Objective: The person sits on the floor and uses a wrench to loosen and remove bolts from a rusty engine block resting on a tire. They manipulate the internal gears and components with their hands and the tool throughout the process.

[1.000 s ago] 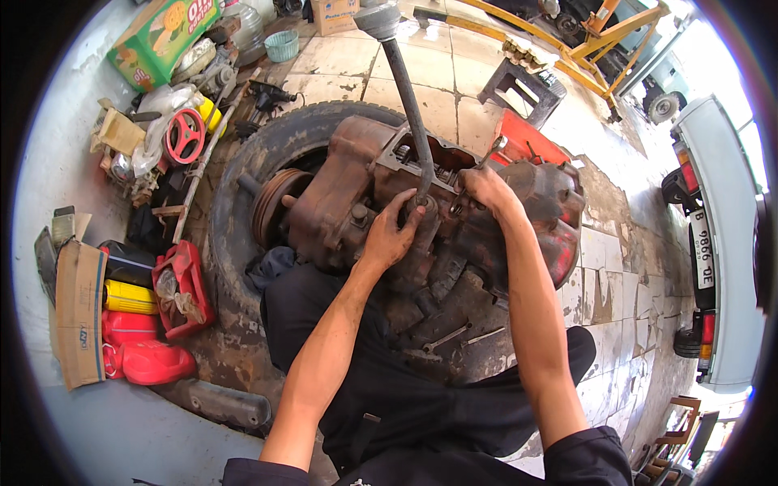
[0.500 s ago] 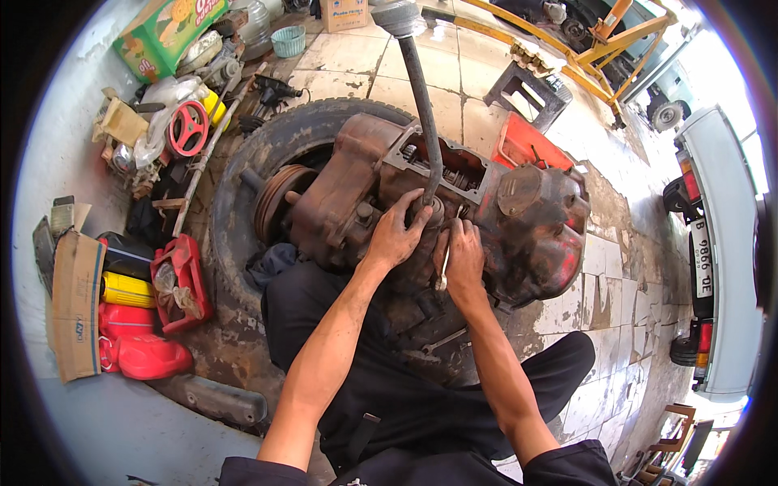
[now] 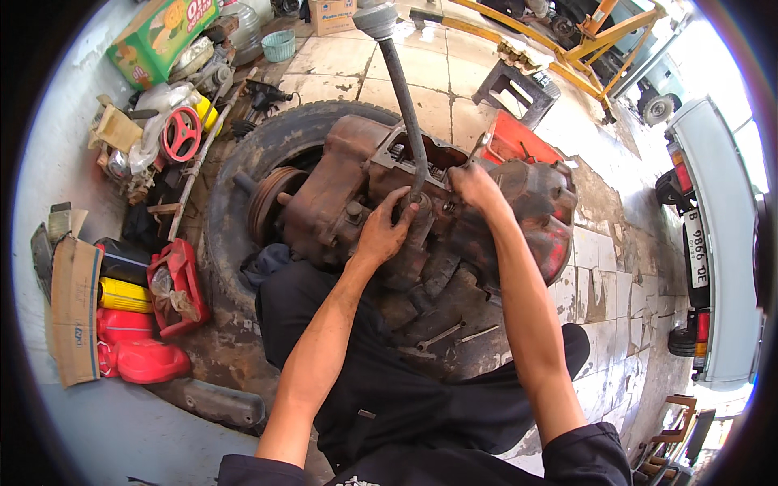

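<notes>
A gear lever (image 3: 403, 97) with a grey knob rises from a rusty brown gearbox (image 3: 340, 174), leaning toward the far left. My left hand (image 3: 382, 232) is closed round the lever's base, thumb and fingers on either side of the round joint. Over the near right corner of the gearbox's open top, my right hand (image 3: 472, 185) has its fingers curled down; whatever they hold is hidden. Gears show inside the opening, left of that hand. Two spanners lie on the floor below the gearbox, one a combination spanner (image 3: 440, 336).
A large tyre (image 3: 223, 219) lies under and behind the gearbox. Beyond it stand a red tray (image 3: 519, 144) and a black stool (image 3: 519, 93). Red containers (image 3: 146, 358) and a cardboard piece (image 3: 74, 308) line the left wall. A parked vehicle (image 3: 733, 243) stands at right.
My right hand has moved up and away from me, from beside the lever's base to the opening's corner. The shiny metal tool under it no longer shows there. My left hand stays at the lever's base.
</notes>
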Motion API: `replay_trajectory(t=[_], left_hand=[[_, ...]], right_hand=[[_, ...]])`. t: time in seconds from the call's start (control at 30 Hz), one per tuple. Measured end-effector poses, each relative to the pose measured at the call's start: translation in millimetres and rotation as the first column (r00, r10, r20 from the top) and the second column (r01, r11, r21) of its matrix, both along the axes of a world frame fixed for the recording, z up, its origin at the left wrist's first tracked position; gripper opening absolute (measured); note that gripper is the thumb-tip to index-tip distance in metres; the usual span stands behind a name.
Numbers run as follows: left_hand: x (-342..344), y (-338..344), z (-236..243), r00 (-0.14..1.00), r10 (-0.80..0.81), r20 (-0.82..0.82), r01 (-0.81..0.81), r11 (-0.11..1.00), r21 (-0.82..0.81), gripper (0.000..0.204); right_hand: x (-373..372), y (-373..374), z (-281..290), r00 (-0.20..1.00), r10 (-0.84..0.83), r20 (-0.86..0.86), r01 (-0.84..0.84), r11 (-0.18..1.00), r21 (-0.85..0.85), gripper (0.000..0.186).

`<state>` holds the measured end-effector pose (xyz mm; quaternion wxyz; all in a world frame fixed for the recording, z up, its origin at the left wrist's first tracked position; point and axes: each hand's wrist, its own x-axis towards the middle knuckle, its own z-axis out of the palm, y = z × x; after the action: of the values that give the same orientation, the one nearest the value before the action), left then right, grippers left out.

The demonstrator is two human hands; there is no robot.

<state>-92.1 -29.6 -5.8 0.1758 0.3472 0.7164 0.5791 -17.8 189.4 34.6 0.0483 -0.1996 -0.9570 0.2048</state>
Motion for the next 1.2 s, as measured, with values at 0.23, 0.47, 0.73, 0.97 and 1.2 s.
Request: replay_trajectory(t=[0.23, 0.47, 0.73, 0.97, 1.2], left_hand=[[-9.2, -7.9, -2.1, 1.0, 0.015, -0.014, -0.015, 1.0, -0.01, 0.049], [-6.5, -8.2, -0.3, 0.999, 0.026, -0.031, -0.027, 0.999, -0.033, 0.048], [-8.1, -12.3, -0.7, 0.995, 0.04, -0.091, -0.043, 0.999, -0.031, 0.048], [-11.0, -8.7, -6.1, 0.999, 0.026, -0.043, -0.027, 1.0, -0.002, 0.046], [-4.2, -8.1, 0.9, 0.999, 0.034, -0.013, -0.034, 0.999, -0.026, 0.045]], right_hand=[[36.4, -130.7, 1.9, 0.971, -0.096, -0.221, 0.146, 0.963, 0.227, 0.022], [38.0, -138.4, -28.3, 0.92, -0.114, -0.376, 0.202, 0.958, 0.203, 0.019], [18.6, -77.3, 6.1, 0.949, -0.208, -0.236, 0.186, 0.976, -0.115, 0.033], [9.7, -67.9, 18.5, 0.973, -0.152, -0.171, 0.146, 0.988, -0.05, 0.038], [43.7, -135.3, -9.7, 0.956, -0.085, -0.279, 0.138, 0.975, 0.176, 0.02]])
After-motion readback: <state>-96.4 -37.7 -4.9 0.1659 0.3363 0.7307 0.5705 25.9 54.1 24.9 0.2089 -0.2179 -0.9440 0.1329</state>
